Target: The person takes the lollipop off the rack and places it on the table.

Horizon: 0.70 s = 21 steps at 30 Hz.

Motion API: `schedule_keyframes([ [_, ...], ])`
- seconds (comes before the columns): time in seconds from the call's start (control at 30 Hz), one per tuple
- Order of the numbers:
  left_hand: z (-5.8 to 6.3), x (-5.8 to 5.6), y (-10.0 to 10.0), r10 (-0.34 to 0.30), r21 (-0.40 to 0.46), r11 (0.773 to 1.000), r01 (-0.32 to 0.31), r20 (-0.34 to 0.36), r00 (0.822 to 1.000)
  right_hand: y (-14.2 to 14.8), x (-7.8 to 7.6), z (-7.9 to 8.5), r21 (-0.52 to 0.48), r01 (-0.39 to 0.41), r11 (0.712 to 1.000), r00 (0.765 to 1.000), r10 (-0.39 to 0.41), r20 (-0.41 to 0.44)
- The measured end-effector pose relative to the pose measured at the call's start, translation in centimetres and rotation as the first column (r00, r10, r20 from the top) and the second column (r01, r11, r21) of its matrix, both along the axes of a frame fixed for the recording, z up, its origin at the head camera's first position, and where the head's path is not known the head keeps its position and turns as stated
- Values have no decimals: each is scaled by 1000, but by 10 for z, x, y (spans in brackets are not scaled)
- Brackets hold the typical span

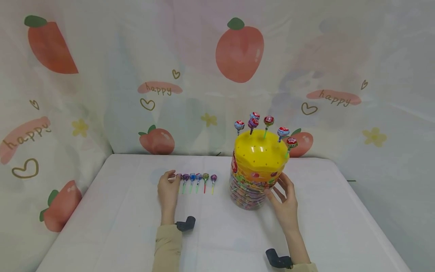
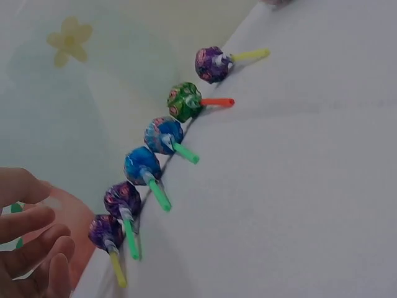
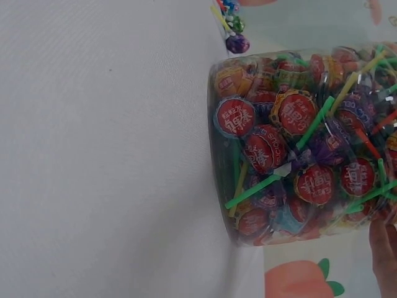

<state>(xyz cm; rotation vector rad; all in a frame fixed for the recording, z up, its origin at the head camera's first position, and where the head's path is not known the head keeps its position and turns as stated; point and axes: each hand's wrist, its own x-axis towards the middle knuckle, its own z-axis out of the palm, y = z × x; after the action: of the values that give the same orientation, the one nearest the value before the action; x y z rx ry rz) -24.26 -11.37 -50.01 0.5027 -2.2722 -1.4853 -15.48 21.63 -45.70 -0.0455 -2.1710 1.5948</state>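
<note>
While looking down from the head view, saw the left hand [image 1: 168, 190] and the right hand [image 1: 287, 206] well apart over the white table [image 1: 217, 238]. Found the left one at the end of a row of lollipops [image 1: 192, 176], partly covering the outermost candy from that angle. Got a clearer look from the left wrist: counted six in the row, two purple, two blue, one green and another purple, with yellow, green and orange-red sticks. Saw there the left fingers loosely bent, holding nothing visible, just beside the nearest purple lollipop [image 2: 107, 231]; could not tell about contact. Placed the right hand, again from the head view, against the lower right side of a tall jar [image 1: 246, 194], fingers spread and touching its wall. Noted only from the head the yellow lid [image 1: 259, 155], dotted with small holes, and six standing lollipops [image 1: 268, 120] stuck in it. Made out from the right wrist, through clear plastic, red-labelled candies [image 3: 296, 112] packed inside among green, yellow and red sticks, plus part of the row beyond. Caught peach prints [image 1: 239, 53] on the backdrop [image 1: 200, 102] behind.
</note>
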Motion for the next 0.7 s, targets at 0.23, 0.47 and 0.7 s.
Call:
schedule_keyframes([
  [0.23,26,9,16,-11,8,1000,12,-111,994,2,-1,-1,3,6,1000,1000,-6,1],
  [0.47,52,24,40,-82,45,994,95,-235,969,1,-1,0,2,6,1000,1000,-6,9],
  [0.7,80,39,65,-198,25,974,223,-373,906,1,-1,-2,-1,5,1000,1000,-5,21],
])
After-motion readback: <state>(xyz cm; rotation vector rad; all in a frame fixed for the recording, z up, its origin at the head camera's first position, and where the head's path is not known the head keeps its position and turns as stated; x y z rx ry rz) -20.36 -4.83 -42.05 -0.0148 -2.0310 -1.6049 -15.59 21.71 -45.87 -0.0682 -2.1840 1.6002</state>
